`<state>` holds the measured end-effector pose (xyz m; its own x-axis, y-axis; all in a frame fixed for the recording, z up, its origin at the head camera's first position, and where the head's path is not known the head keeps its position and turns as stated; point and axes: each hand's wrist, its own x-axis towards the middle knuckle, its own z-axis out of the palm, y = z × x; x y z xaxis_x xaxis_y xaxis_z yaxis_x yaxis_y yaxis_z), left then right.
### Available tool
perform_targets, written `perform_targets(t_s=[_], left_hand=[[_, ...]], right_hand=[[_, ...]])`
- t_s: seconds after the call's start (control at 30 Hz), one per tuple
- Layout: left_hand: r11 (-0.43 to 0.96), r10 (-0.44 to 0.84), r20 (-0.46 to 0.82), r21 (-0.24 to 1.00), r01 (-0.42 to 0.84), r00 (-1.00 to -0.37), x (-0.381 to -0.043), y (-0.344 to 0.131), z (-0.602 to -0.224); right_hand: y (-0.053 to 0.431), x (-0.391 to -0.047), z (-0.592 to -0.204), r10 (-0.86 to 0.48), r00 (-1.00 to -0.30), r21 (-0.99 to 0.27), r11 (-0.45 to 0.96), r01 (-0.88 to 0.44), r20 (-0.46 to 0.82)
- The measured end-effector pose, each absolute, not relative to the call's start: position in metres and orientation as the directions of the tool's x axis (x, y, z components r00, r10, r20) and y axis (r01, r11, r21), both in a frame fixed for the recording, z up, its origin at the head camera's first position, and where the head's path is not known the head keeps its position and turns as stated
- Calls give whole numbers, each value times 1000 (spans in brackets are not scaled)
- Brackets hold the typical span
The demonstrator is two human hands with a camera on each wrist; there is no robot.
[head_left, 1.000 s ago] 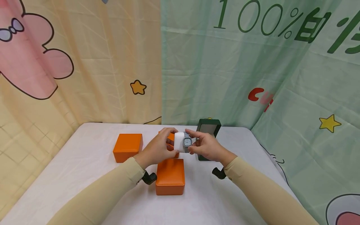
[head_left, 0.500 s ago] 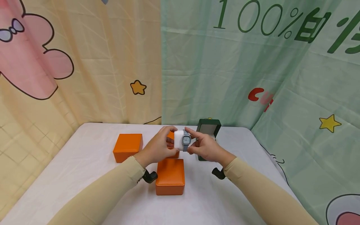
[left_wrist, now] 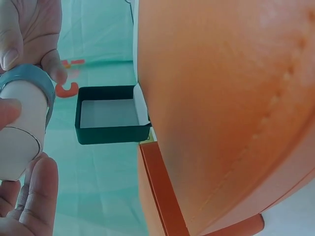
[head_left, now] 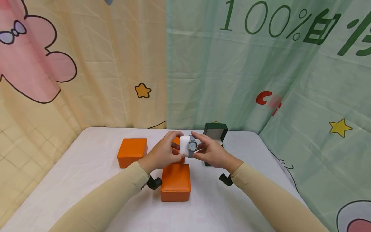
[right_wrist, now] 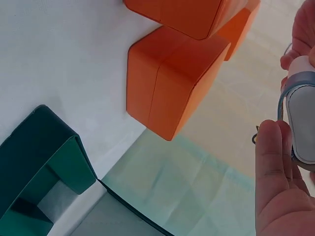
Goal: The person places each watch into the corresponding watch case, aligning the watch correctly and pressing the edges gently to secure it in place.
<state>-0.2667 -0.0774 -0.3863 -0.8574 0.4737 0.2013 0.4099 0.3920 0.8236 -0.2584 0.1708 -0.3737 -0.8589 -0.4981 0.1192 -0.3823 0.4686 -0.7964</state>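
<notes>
In the head view a wristwatch (head_left: 192,146) with a squarish face and grey-blue strap is wrapped round a white watch cushion (head_left: 184,146), raised above the table. My left hand (head_left: 161,150) grips the cushion's left end between thumb and fingers. From the other side my right hand (head_left: 215,152) holds the watch, with a finger at the upper strap and the thumb at the lower strap. The left wrist view shows the strap (left_wrist: 30,73) looped round the cushion (left_wrist: 22,147). The right wrist view shows the cushion's flat pale end (right_wrist: 302,123) beside my right hand (right_wrist: 278,191).
Behind my right hand stands an open dark green box (head_left: 215,131). A closed orange box (head_left: 175,180) is in front, another (head_left: 132,149) stands at left, and a third (head_left: 179,160) is partly hidden behind my left hand. White cloth (head_left: 220,206) covers the table; printed curtains (head_left: 214,80) hang behind it.
The watch and cushion rose slightly, then sank back a little. The watch face is turned slightly, and more of the lower strap shows than a second ago. The boxes stand where they were.
</notes>
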Motion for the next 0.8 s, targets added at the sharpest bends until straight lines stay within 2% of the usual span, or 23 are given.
perform_targets(t_s=[0.8], left_hand=[[397,489,199,816,420,-849,-265,-78,-386]], right_hand=[[170,-254,-375,-497,-859,-769,498,-400,125]])
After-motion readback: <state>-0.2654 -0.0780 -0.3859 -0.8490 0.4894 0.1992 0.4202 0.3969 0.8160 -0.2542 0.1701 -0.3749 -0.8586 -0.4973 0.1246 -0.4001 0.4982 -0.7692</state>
